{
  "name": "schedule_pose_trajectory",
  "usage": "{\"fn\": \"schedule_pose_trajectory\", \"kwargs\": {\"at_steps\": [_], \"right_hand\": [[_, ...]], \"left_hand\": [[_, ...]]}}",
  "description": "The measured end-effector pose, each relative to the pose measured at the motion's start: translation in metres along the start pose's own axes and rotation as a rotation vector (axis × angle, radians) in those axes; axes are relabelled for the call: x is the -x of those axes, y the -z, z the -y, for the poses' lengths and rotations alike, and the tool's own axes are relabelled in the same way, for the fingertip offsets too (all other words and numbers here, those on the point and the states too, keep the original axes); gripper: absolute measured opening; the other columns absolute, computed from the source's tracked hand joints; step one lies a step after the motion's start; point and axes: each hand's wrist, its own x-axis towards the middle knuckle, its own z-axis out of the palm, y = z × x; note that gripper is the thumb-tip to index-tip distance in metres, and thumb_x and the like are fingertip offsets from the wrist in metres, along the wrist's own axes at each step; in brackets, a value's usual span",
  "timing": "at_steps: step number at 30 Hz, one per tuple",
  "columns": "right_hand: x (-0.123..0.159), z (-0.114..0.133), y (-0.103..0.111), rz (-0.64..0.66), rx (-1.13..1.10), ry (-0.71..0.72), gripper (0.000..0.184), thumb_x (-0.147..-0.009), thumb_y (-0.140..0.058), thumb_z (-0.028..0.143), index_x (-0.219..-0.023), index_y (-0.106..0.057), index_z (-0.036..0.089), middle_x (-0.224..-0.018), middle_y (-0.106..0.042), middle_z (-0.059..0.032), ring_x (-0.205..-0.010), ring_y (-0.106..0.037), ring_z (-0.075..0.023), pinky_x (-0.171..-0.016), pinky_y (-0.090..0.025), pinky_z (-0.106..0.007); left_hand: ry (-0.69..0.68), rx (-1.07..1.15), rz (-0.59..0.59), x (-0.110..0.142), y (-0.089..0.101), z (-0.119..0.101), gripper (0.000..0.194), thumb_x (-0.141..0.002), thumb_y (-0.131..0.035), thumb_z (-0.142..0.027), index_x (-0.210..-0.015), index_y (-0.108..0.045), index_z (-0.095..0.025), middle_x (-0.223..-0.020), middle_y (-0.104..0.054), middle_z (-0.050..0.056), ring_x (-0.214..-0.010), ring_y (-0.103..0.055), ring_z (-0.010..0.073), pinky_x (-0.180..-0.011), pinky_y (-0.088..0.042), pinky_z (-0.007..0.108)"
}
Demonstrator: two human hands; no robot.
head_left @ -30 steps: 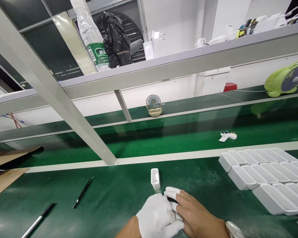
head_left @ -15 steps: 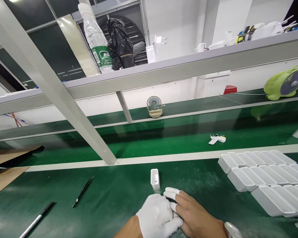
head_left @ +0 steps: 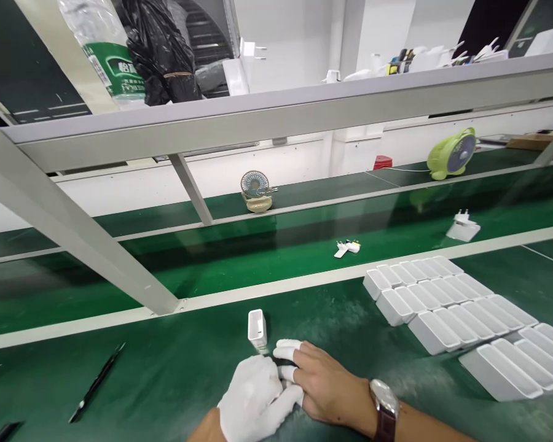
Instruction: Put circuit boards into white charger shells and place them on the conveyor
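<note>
My left hand, in a white glove, is closed in front of me, low over the green bench. My right hand has white covers on its fingertips and presses its curled fingers against the left glove. Whatever the two hands hold between them is hidden by the fingers. Just beyond my left hand stands a small white plastic charger housing, its open end up. Several rows of similar open white housings stand packed together to the right.
A black pen-like tool lies on the left. Behind the bench runs a green belt with small white parts and a white plug adapter. A sloping metal post rises at left. Farther back are a small fan and a green fan.
The view has turned to the right, so things appear shifted left and more housings show. Both hands stay together near the single housing; my right wrist with its watch shows more.
</note>
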Motion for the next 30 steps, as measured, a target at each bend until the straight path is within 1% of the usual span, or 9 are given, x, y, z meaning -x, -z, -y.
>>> {"fn": "schedule_pose_trajectory", "kwargs": {"at_steps": [3, 7, 10, 14, 19, 22, 24, 26, 30], "right_hand": [[0.000, 0.000, -0.001, -0.001, -0.004, 0.000, 0.029, -0.082, -0.056, 0.016, -0.110, -0.065, 0.017, -0.134, -0.058, -0.0113, -0.135, -0.045, -0.0266, -0.115, -0.036, -0.042], [-0.001, -0.001, -0.001, -0.021, 0.008, 0.011, 0.021, -0.085, -0.057, 0.018, -0.105, -0.065, 0.017, -0.135, -0.058, -0.0117, -0.135, -0.045, -0.0270, -0.114, -0.037, -0.043], [-0.003, 0.000, 0.001, -0.051, 0.018, 0.021, 0.019, -0.093, -0.055, 0.024, -0.106, -0.066, 0.017, -0.134, -0.059, -0.0115, -0.133, -0.048, -0.0263, -0.112, -0.040, -0.042], [-0.005, 0.008, 0.005, -0.093, 0.019, 0.008, 0.023, -0.101, -0.048, 0.029, -0.115, -0.065, 0.023, -0.132, -0.061, -0.0075, -0.132, -0.050, -0.0238, -0.109, -0.043, -0.040], [-0.009, 0.005, 0.011, -0.129, 0.033, -0.008, 0.034, -0.099, -0.050, 0.024, -0.133, -0.057, 0.025, -0.135, -0.061, -0.0070, -0.130, -0.051, -0.0211, -0.109, -0.044, -0.038], [-0.015, -0.016, 0.020, -0.202, 0.124, -0.144, 0.035, -0.101, -0.046, 0.023, -0.133, -0.058, 0.023, -0.136, -0.060, -0.0090, -0.132, -0.049, -0.0226, -0.113, -0.039, -0.041], [-0.021, -0.036, 0.030, -0.206, 0.210, -0.388, 0.036, -0.101, -0.046, 0.026, -0.133, -0.060, 0.022, -0.139, -0.058, -0.0107, -0.133, -0.047, -0.0263, -0.115, -0.035, -0.045], [-0.028, -0.057, 0.042, -0.209, 0.239, -0.494, 0.040, -0.099, -0.047, 0.028, -0.137, -0.058, 0.017, -0.135, -0.059, -0.0171, -0.128, -0.051, -0.0329, -0.111, -0.036, -0.053], [-0.052, -0.095, 0.056, -0.228, 0.221, -0.657, 0.035, -0.093, -0.059, 0.029, -0.124, -0.066, 0.014, -0.121, -0.064, -0.0203, -0.123, -0.054, -0.0360, -0.107, -0.037, -0.056]], "left_hand": [[-0.002, 0.007, -0.082, 0.000, 0.004, -0.001, 0.035, -0.095, -0.051, -0.026, -0.060, -0.050, -0.019, -0.056, -0.050, 0.000, -0.051, -0.047, 0.0137, -0.054, -0.028, 0.033], [0.000, 0.113, -0.141, 0.000, 0.007, 0.000, 0.024, -0.089, -0.061, -0.020, -0.066, -0.051, -0.020, -0.060, -0.052, 0.000, -0.056, -0.049, 0.0144, -0.055, -0.033, 0.031], [0.085, 0.130, -0.198, 0.000, 0.008, 0.006, 0.013, -0.080, -0.070, -0.019, -0.087, -0.059, -0.021, -0.076, -0.059, 0.002, -0.071, -0.057, 0.0183, -0.066, -0.045, 0.032], [0.293, -0.031, -0.321, -0.002, 0.005, 0.025, 0.049, -0.074, -0.074, -0.020, -0.118, -0.054, -0.020, -0.113, -0.059, 0.011, -0.109, -0.058, 0.0299, -0.092, -0.051, 0.047], [0.657, 0.073, -0.265, -0.004, -0.007, 0.047, 0.067, -0.076, -0.070, -0.027, -0.137, -0.042, -0.019, -0.138, -0.046, 0.015, -0.130, -0.048, 0.0333, -0.107, -0.045, 0.055], [0.755, 0.236, -0.182, -0.005, -0.010, 0.050, 0.069, -0.079, -0.067, -0.029, -0.141, -0.039, -0.022, -0.145, -0.042, 0.013, -0.137, -0.043, 0.0319, -0.112, -0.041, 0.054], [0.820, 0.332, -0.106, -0.007, -0.008, 0.049, 0.076, -0.077, -0.068, -0.029, -0.145, -0.035, -0.025, -0.150, -0.042, 0.011, -0.140, -0.041, 0.0320, -0.114, -0.037, 0.054], [0.877, 0.413, -0.059, -0.009, -0.005, 0.047, 0.081, -0.074, -0.070, -0.029, -0.147, -0.034, -0.027, -0.150, -0.044, 0.009, -0.140, -0.042, 0.0318, -0.115, -0.035, 0.054], [0.941, 0.528, -0.061, -0.011, -0.002, 0.048, 0.080, -0.074, -0.071, -0.032, -0.146, -0.037, -0.025, -0.143, -0.053, 0.009, -0.134, -0.049, 0.0293, -0.113, -0.038, 0.048]]}}
